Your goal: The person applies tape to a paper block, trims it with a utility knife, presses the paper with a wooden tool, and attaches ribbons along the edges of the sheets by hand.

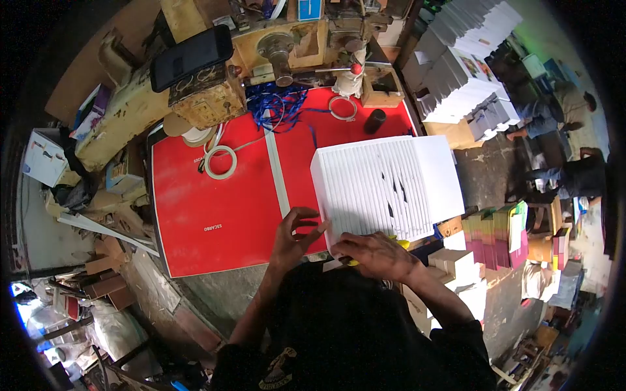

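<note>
At the far left, we had a white box [44, 156] beside the worn yellow machine [127, 114]. On the machine's block lay a black phone [192, 58]. Next came the red board [215, 208], with a tape roll [220, 162] lying flat on its left part and a pale strip [276, 176] running from the far side toward us. Blue ribbon [277, 101] lay tangled near the board's far edge, left of a thin ring [342, 108].

Our left hand [298, 238] was at the near left corner of the white stack [372, 189], its fingers bent and spread apart from the thumb, pinching nothing; we could not tell whether the fingertips touched the paper. The stack lay on the right part of the board, its top ridged in close rows with a few dark gaps. Just beyond its far edge stood a dark cylinder [375, 121]. Our right hand [379, 255], at the stack's near edge, was closed round a yellow tool [402, 244], mostly hidden by the fingers.

Farther right, well apart from our hands, we had tall paper piles [456, 78], coloured booklets [495, 241] in upright rows, and two people [580, 173] near the far wall.
</note>
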Tool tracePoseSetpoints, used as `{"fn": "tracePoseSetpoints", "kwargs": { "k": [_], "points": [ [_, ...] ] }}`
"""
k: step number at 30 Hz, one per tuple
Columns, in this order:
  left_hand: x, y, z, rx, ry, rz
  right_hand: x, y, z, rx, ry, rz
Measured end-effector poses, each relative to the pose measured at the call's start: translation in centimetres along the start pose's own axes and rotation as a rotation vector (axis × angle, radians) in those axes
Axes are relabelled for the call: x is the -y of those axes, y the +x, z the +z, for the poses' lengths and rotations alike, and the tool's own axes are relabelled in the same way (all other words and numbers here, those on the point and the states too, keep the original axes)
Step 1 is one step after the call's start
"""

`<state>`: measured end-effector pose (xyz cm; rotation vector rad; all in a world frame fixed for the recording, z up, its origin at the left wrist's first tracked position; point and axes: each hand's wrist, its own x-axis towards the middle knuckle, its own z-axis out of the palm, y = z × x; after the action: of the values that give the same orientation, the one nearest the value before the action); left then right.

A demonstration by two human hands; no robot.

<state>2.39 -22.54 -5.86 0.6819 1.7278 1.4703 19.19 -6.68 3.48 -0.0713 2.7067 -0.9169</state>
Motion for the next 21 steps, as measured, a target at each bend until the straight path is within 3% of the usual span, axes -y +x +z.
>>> {"fn": "tracePoseSetpoints", "kwargs": {
  "k": [4,14,17,19,21],
  "points": [
    [-1.3,0.3,0.4,0.056,-0.005,-0.04,-0.7,0.4,1.5,-0.142,-0.082,-0.069],
    [-0.4,0.0,1.3,0.052,0.049,-0.019,-0.9,-0.2,0.7,-0.149,-0.103,-0.097],
    [-0.4,0.0,1.5,0.066,0.036,-0.011,-3.3,-3.2,-0.1,-0.171,0.39,-0.231],
    [-0.5,0.2,1.3,0.053,0.002,-0.068,-6.4,-7.5,-0.1,0.092,1.032,-0.074],
    [-0.6,0.1,1.3,0.064,-0.033,-0.08,-10.5,-14.4,1.4,-0.034,0.801,0.114]
  ]
}}
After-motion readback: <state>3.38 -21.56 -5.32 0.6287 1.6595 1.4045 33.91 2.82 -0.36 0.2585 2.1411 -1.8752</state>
